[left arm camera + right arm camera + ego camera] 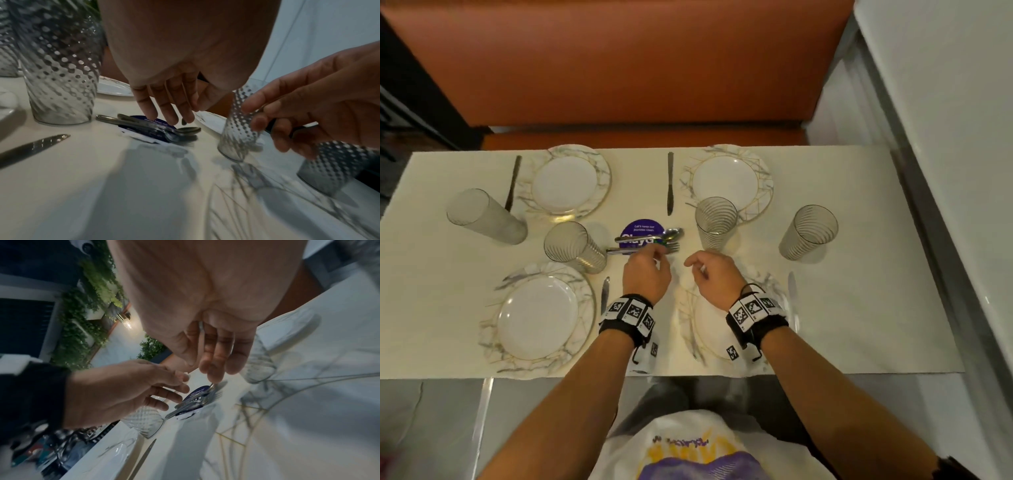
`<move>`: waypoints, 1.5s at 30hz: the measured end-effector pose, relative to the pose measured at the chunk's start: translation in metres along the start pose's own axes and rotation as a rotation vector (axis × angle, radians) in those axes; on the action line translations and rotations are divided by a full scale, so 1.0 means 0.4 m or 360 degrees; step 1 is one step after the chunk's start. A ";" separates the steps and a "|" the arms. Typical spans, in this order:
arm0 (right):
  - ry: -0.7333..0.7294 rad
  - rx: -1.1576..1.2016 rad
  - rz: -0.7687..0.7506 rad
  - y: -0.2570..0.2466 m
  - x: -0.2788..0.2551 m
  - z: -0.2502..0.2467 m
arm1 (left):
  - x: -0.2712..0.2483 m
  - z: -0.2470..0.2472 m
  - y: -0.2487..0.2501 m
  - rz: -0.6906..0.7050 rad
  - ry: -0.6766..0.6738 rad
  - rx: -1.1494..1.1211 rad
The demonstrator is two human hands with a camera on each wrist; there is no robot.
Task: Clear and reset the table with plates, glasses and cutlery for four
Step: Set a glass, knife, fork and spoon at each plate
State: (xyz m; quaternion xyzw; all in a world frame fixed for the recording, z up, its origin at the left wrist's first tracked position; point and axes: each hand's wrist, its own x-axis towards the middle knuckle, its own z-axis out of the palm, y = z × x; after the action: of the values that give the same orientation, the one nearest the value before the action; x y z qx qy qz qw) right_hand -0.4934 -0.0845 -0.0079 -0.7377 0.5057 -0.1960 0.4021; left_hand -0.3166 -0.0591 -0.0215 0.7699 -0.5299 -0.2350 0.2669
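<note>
A pile of spoons and forks (650,240) lies on a round purple sticker (642,227) at the middle of the cream table (859,308). My left hand (654,255) reaches over the pile with straight fingers (164,113), the tips at the handles (144,123). My right hand (697,267) hovers just right of it, loosely curled and holding nothing; its fingertips (213,374) hang near the spoon bowls. Four marbled plates (566,183) (726,181) (537,317) (700,329) are laid out, each with a knife (670,183) beside it. Several ribbed glasses (575,246) (715,222) stand around the pile.
Two more glasses (486,217) (808,233) stand at the left and right. An orange bench (619,68) runs behind the table, and a pale wall (945,137) closes the right side. The near table edge (688,375) is right in front of my body.
</note>
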 end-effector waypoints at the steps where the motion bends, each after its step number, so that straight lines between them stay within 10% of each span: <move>1: -0.0010 -0.0036 0.0030 -0.017 0.025 0.022 | 0.028 -0.015 -0.011 -0.0010 -0.0007 -0.0022; 15: -0.0182 -0.0643 0.0769 -0.092 0.253 0.173 | 0.228 -0.005 -0.096 0.0039 -0.0411 0.0585; 26: 0.0240 -0.0424 0.0711 -0.108 0.307 0.171 | 0.214 -0.006 -0.100 -0.0030 -0.0200 0.0305; 39: 0.0965 -0.0082 -0.0020 -0.289 0.328 0.029 | 0.238 -0.122 0.048 0.0184 0.0109 -0.0494; 45: 0.0668 0.0081 0.0248 -0.265 0.262 0.049 | 0.150 -0.154 0.054 0.0043 0.0020 -0.0758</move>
State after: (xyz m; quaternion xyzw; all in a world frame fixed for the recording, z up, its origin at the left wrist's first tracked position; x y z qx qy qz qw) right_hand -0.3743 -0.1540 0.0519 -0.6290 0.6286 -0.3264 0.3205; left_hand -0.2722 -0.1118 0.0339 0.6795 -0.4681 -0.3450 0.4474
